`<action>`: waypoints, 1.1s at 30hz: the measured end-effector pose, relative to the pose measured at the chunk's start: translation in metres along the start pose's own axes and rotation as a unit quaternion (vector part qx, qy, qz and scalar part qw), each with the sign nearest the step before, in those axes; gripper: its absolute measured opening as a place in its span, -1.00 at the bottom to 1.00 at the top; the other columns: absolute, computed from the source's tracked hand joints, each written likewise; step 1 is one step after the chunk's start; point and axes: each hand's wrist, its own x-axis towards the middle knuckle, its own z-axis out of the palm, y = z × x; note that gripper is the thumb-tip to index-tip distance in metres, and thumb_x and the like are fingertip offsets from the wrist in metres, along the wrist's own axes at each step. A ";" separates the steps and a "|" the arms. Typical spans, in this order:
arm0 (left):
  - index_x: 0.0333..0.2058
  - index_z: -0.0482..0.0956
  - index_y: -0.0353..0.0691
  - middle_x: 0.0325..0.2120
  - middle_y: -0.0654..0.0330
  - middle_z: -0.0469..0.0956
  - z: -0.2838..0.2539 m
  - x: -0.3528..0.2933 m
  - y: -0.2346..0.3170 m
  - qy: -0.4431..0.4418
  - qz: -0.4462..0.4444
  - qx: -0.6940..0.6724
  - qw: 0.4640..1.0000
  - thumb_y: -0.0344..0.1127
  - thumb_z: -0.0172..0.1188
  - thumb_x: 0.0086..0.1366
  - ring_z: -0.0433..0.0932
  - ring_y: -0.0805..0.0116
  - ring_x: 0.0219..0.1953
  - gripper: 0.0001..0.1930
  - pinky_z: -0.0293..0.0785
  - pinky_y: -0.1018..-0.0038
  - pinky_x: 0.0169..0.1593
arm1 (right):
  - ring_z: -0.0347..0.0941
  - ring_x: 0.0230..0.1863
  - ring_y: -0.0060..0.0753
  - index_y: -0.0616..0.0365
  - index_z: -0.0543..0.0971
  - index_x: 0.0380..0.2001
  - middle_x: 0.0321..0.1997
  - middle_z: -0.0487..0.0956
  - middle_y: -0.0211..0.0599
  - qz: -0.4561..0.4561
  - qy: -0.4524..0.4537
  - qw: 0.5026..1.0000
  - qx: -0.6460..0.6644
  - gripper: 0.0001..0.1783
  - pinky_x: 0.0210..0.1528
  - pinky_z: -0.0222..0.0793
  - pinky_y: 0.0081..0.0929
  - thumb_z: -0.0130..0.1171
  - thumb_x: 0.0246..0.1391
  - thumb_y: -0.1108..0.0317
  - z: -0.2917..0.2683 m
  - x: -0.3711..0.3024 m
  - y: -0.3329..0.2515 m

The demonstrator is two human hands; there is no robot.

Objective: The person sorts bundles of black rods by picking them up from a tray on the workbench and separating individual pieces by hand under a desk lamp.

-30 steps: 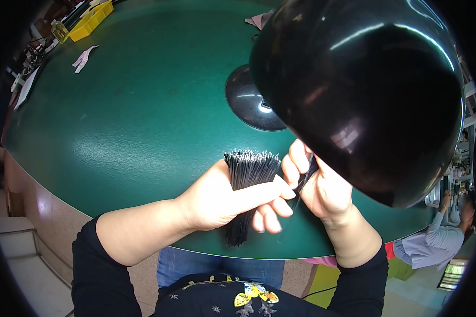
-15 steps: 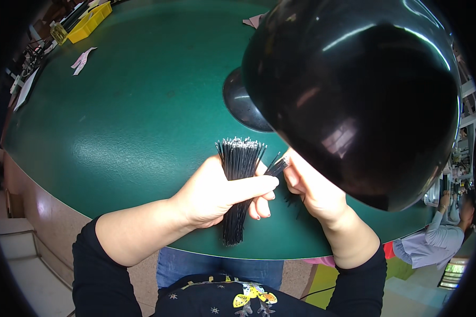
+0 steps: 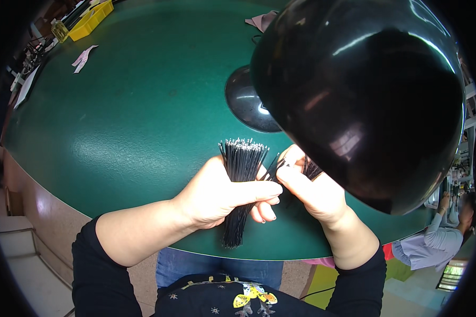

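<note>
While the left hand (image 3: 217, 193) clenches the wire bundle (image 3: 239, 185), the right hand (image 3: 309, 190) pinches strands near the table edge (image 3: 280, 252)

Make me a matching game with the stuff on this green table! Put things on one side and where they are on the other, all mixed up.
Things:
1. bundle of thin black wires
2. yellow tray
3. black lamp shade
4. round black lamp base

Places:
A. at the far left corner of the table
B. hanging big over the right hand
C. gripped in the left hand
D. standing on the green table, behind the hands

Right pairs: 1-C, 2-A, 3-B, 4-D
</note>
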 end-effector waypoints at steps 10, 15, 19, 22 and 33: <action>-0.55 0.41 -0.41 -0.66 0.10 0.44 0.001 0.000 0.000 0.007 0.012 -0.005 1.000 -0.44 0.08 0.01 0.47 0.40 -0.64 -0.88 0.41 0.66 -0.57 | 0.19 -0.53 -0.74 0.24 0.38 -0.56 -0.56 0.35 -0.43 0.012 0.018 0.997 -0.081 -0.98 -0.47 0.08 -0.78 -0.01 -0.16 0.54 0.002 0.000 -0.007; -0.56 0.42 -0.39 -0.68 0.11 0.44 0.001 0.000 0.003 0.018 0.021 0.020 0.999 -0.40 0.07 0.03 0.46 0.43 -0.65 -0.87 0.38 0.66 -0.57 | 0.16 -0.56 -0.73 0.24 0.39 -0.57 -0.57 0.35 -0.43 -0.027 0.003 0.995 -0.092 -0.97 -0.50 0.03 -0.78 0.01 -0.18 0.55 -0.002 0.002 -0.004; -0.57 0.42 -0.38 -0.70 0.12 0.43 0.002 -0.001 0.004 0.024 0.037 0.020 0.999 -0.40 0.08 0.02 0.46 0.43 -0.65 -0.86 0.38 0.66 -0.56 | 0.15 -0.56 -0.74 0.25 0.38 -0.57 -0.59 0.34 -0.44 -0.057 0.014 0.995 -0.082 -0.98 -0.51 0.02 -0.79 -0.03 -0.14 0.53 0.003 0.001 -0.006; -0.57 0.42 -0.38 -0.70 0.12 0.43 0.002 -0.001 0.004 0.027 0.040 0.026 0.998 -0.40 0.07 0.02 0.45 0.44 -0.65 -0.86 0.38 0.66 -0.57 | 0.14 -0.56 -0.74 0.28 0.38 -0.55 -0.59 0.32 -0.44 0.073 0.000 0.997 0.032 -0.93 -0.52 0.01 -0.79 -0.08 -0.09 0.50 0.001 0.000 -0.010; -0.58 0.41 -0.38 -0.72 0.13 0.42 0.002 0.000 0.004 0.023 0.028 0.046 0.998 -0.39 0.06 0.04 0.44 0.45 -0.67 -0.86 0.37 0.66 -0.57 | 0.10 -0.61 -0.73 0.28 0.36 -0.47 -0.61 0.31 -0.42 -0.111 0.065 0.971 -0.203 -0.85 -0.54 0.00 -0.80 -0.16 0.01 0.42 0.015 0.003 -0.011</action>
